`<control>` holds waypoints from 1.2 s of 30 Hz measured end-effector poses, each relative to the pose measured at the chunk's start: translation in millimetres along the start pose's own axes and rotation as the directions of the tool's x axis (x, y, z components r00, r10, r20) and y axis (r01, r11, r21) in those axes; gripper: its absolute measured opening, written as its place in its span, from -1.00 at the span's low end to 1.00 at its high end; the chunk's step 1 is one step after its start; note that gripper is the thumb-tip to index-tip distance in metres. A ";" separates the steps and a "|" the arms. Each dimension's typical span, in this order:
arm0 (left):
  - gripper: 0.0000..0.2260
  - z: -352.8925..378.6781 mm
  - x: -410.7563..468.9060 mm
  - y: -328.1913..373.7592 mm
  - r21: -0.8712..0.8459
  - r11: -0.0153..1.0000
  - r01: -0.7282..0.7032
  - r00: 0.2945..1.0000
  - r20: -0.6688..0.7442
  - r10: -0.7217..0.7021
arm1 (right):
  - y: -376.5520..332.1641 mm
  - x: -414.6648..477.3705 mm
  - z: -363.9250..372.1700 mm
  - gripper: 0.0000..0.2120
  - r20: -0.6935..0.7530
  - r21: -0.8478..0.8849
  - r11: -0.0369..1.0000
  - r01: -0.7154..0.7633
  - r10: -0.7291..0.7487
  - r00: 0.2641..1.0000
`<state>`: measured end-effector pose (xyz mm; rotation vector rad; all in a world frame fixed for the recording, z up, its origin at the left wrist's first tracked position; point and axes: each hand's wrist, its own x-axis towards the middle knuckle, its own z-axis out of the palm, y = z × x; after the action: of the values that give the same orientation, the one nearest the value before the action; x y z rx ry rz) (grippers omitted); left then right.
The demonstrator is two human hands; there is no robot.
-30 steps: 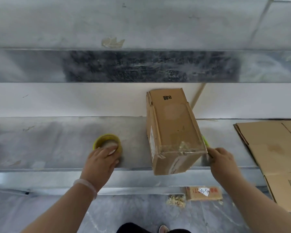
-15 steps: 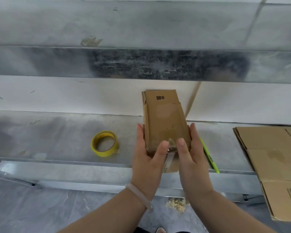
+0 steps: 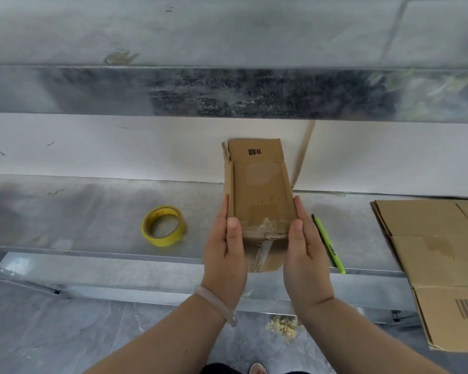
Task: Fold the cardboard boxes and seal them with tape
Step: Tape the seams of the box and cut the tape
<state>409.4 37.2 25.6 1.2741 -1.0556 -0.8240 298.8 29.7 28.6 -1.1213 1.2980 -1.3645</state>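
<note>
You are squeezing the small brown taped cardboard box [image 3: 262, 195] between your left grip [image 3: 224, 259] and right grip [image 3: 305, 259], fingers straight, thumbs resting on top.

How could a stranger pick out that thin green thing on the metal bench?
Find the long metal bench and the small cardboard box held between the left hand and right hand. Just right of the right hand, before the flat cardboard stack, lies a slim pen-like stick. It alone is bright lime green; the tape roll left of the box is yellow and round.
</note>
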 end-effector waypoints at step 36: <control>-0.73 6.6 1.8 13.3 0.118 0.982 0.145 0.985 -0.116 -0.131 | -2.8 13.1 -9.9 -0.66 0.172 -0.275 0.954 0.119 -0.073 0.982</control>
<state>402.8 35.2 38.9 1.4960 -0.9531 -0.7933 286.8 18.5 31.4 -1.4764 1.3644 -1.1529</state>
